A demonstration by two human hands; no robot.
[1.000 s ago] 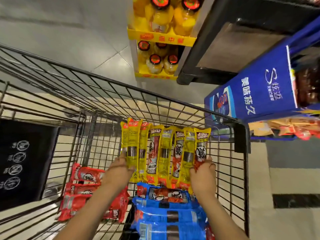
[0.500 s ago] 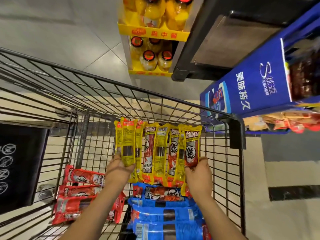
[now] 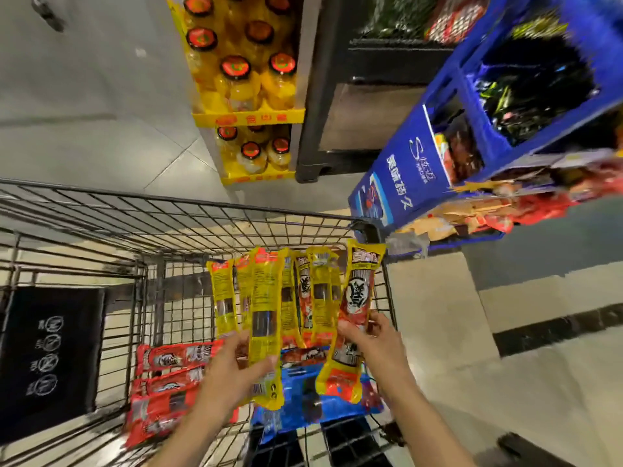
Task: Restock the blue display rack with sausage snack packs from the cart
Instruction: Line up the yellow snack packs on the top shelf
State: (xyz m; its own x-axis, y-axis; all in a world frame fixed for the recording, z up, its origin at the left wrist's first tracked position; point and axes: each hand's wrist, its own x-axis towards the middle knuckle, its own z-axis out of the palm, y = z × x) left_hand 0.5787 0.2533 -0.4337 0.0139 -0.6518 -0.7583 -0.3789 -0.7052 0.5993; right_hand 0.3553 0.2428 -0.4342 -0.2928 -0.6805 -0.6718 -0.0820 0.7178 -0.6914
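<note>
A pale tiled floor (image 3: 101,96) with a dark stripe runs under a black wire cart (image 3: 141,210), which serves as the landmark here. Beyond the cart's far rail stand yellow trays of orange drink bottles (image 3: 242,79) and a dark shelf unit (image 3: 354,96); off its far right corner leans the blue display rack (image 3: 404,176), printed with white Chinese characters and filled with dark and red packets. Inside the cart lie red packs (image 3: 168,375) and blue packs (image 3: 303,399), and a black panel of white warning symbols (image 3: 47,358) hangs at its left. Above them, the left hand (image 3: 236,369) clamps a fan of yellow sausage snack packs (image 3: 266,305); the right hand (image 3: 374,345) pinches the rightmost pack.
</note>
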